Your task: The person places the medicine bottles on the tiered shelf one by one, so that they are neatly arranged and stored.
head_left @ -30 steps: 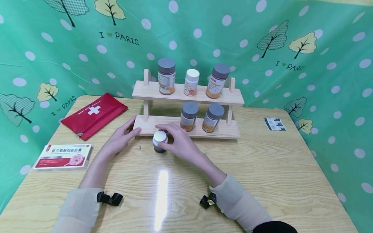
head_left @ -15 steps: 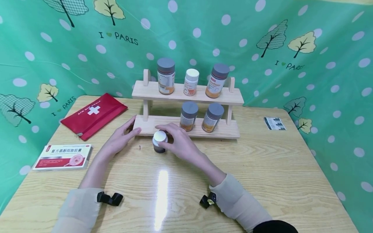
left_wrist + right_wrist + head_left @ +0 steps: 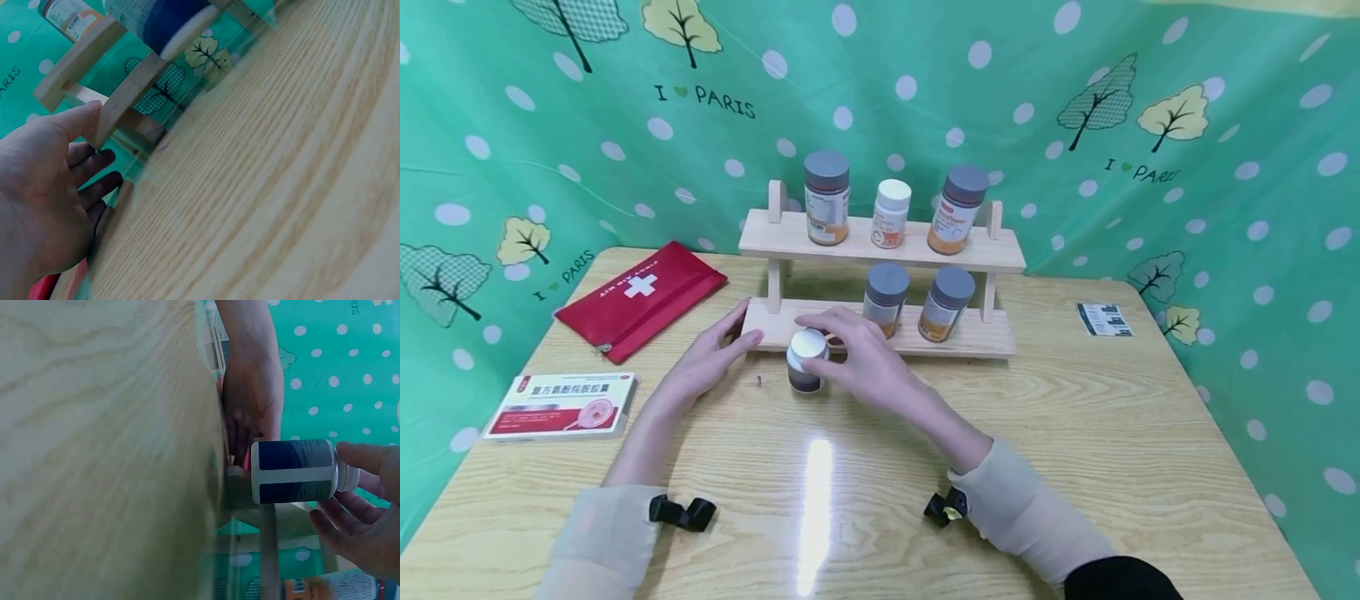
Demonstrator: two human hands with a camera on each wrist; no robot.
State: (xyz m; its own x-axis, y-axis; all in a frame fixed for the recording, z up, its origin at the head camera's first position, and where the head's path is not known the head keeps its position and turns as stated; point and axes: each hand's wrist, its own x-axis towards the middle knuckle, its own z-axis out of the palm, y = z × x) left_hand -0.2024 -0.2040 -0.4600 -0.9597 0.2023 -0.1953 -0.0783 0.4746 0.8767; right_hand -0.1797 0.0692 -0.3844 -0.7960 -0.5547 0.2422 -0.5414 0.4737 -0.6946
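Note:
My right hand (image 3: 850, 354) grips a small dark blue bottle (image 3: 805, 367) with a white cap by its top, holding it just off the wooden table (image 3: 1075, 433) in front of the shelf's lower tier. In the right wrist view the same bottle (image 3: 294, 471) hangs clear of the table, with my right hand's fingers (image 3: 369, 519) curled round the cap. My left hand (image 3: 711, 354) lies flat with straight fingers against the left end of the wooden two-tier shelf (image 3: 880, 333). In the left wrist view my left hand (image 3: 44, 194) touches the lower shelf board (image 3: 134, 94).
Three bottles stand on the upper tier (image 3: 880, 242) and two grey-capped ones (image 3: 917, 300) on the lower. A red first-aid pouch (image 3: 640, 296) and a medicine box (image 3: 561, 404) lie at the left, a small label card (image 3: 1103, 319) at the right. A green dotted cloth (image 3: 1150, 125) surrounds the table.
My right hand has lifted the small bottle slightly off the table and shifted it a little left. My left hand has not moved.

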